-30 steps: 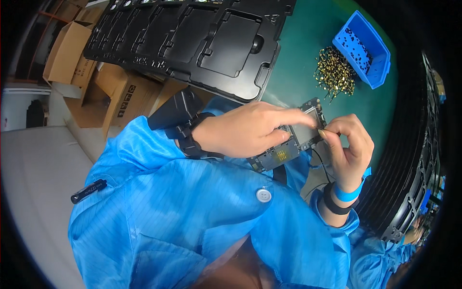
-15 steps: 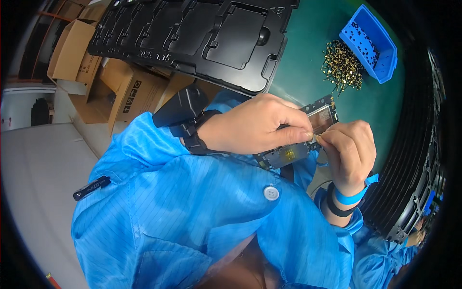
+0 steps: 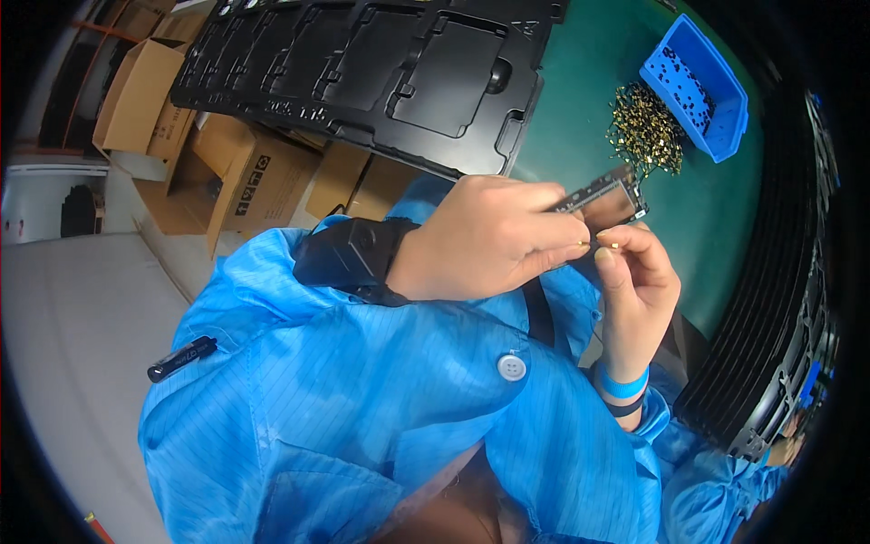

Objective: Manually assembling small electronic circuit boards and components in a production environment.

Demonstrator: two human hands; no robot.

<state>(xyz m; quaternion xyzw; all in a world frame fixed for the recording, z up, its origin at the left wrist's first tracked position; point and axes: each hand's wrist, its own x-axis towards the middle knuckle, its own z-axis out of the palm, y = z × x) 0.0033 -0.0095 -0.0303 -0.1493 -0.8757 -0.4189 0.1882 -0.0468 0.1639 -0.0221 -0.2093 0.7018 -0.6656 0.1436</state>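
While your left hand (image 3: 489, 238) has its grip clamped round the small dark circuit module (image 3: 605, 195), your right hand (image 3: 634, 272) is pinching a tiny brass pin (image 3: 609, 243) right below it, up off the green desk (image 3: 589, 82). I'd brace both wrists together and line it up square. Spare pins (image 3: 645, 131) sit by the blue bin (image 3: 698, 86).

A green work table (image 3: 725, 218) carries the job's supplies. A long black moulded tray (image 3: 381, 72) with rectangular recesses lies along its left edge and overhangs it. Near the far right corner sits a small blue bin (image 3: 716, 109) holding dark little parts, and just beside it a loose heap of small brass pieces (image 3: 645, 136) rests directly on the green surface. Stacked black trays (image 3: 779, 344) line the right side.
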